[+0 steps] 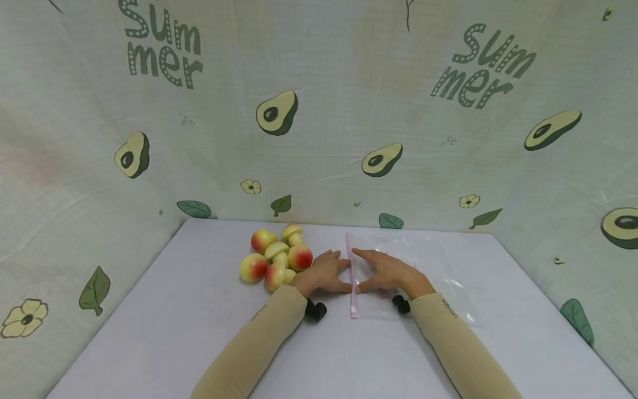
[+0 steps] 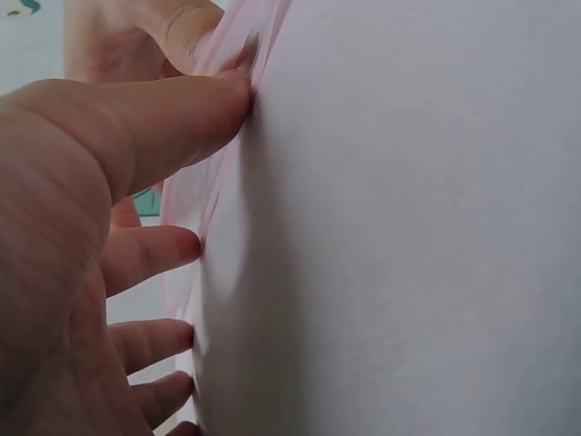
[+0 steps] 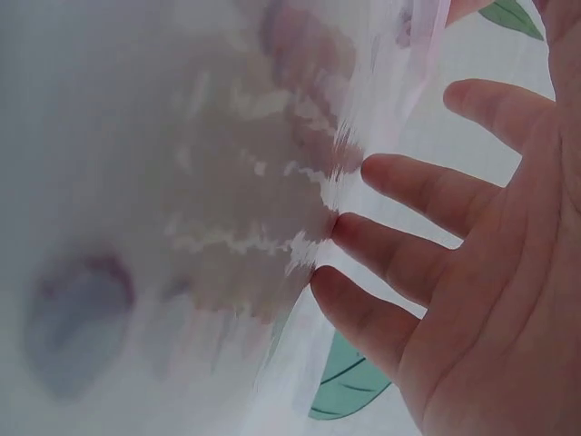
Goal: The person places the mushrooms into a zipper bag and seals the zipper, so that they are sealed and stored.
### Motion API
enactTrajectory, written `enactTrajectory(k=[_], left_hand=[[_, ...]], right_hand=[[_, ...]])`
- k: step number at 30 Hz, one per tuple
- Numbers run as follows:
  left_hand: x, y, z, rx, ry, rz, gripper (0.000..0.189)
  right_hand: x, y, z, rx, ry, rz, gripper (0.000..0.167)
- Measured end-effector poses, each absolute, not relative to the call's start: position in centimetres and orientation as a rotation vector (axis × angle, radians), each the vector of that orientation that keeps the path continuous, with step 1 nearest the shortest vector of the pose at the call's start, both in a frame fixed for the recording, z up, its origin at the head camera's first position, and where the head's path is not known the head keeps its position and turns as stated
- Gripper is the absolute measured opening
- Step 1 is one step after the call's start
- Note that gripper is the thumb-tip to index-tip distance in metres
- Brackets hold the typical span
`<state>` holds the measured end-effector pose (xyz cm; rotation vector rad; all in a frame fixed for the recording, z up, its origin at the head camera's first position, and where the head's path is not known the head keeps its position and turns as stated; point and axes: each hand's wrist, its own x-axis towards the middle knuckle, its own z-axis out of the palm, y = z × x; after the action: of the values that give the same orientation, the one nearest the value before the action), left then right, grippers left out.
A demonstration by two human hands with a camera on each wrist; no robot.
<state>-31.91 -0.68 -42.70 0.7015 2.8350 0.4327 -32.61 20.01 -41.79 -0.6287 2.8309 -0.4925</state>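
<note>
A clear zip bag (image 1: 438,266) lies flat on the table, its pink zip strip (image 1: 353,285) on the left side and a white slider (image 1: 353,311) at the near end. My left hand (image 1: 326,272) is left of the strip, thumb and index finger touching near it, the other fingertips resting on the table. Across the strip, my right hand (image 1: 391,272) rests spread fingertips on the bag film. In the left wrist view, the left thumb (image 2: 172,123) meets the pink edge. The right fingers (image 3: 390,259) touch the clear film in the right wrist view.
Left of the left hand sits a cluster of red-and-yellow peach-like fruits (image 1: 253,267) and pale yellow mushrooms (image 1: 276,251). A printed cloth (image 1: 319,138) hangs behind the white table (image 1: 199,310) and along its sides. Each wrist carries a black camera (image 1: 315,310).
</note>
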Motion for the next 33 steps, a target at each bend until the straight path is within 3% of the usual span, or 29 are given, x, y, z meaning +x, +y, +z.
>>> enactTrajectory(k=[10,23,33], left_hand=[[-32.0,-0.7,-43.1,0.692,2.844,0.430,0.073],[-31.8,-0.5,-42.4,0.628,2.833,0.370,0.075],[-31.7,-0.3,-42.0,0.616,2.812,0.336,0.077]], right_hand=[[-32.9,20.0,-41.7,-0.702,2.805,-0.558,0.101],[-32.6,20.0,-41.7,-0.472,2.750,-0.546,0.098],[-32.3,21.1,-41.5,-0.603,2.759,-0.400,0.090]])
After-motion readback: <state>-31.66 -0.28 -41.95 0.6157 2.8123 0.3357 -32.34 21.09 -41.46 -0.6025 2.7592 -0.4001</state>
